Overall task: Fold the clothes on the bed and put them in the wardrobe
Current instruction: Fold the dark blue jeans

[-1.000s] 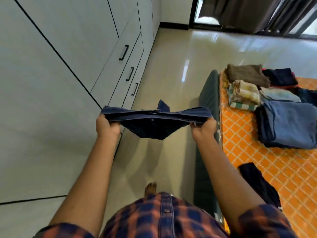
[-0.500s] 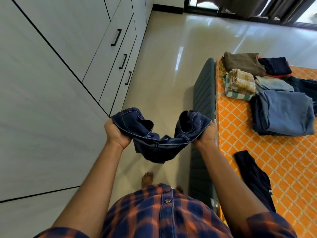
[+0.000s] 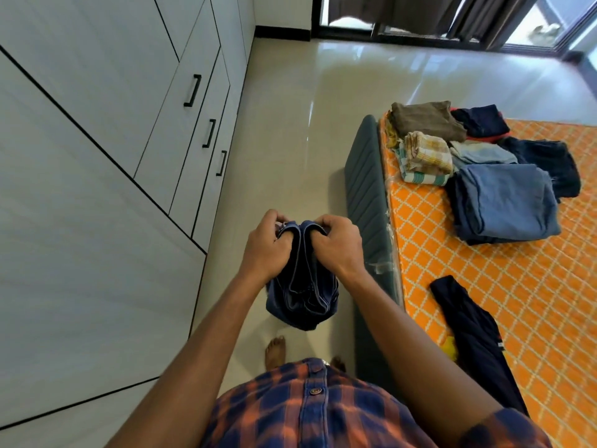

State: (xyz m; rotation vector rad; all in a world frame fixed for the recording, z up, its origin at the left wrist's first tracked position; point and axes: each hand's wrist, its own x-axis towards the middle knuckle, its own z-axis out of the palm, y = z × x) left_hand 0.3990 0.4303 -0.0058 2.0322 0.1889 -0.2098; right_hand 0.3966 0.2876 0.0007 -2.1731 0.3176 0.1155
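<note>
The person wears a checked shirt [image 3: 284, 418] in dark blue and orange. Its plain blue placket [image 3: 314, 407] carries a round brown button [image 3: 315, 390]. Right of the placket, a sleeve [image 3: 504, 430] shows the same check. The left grip [image 3: 263, 250], right grip [image 3: 339, 250] and the foot [image 3: 275, 350] beyond the placket are bare.

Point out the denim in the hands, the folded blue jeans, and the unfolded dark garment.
denim [image 3: 303, 292], head view, on its hanging folds.
folded blue jeans [image 3: 507, 202], head view, on the top layer.
unfolded dark garment [image 3: 468, 324], head view, at mid-length.

no readable text, labels or numbers anywhere
</note>
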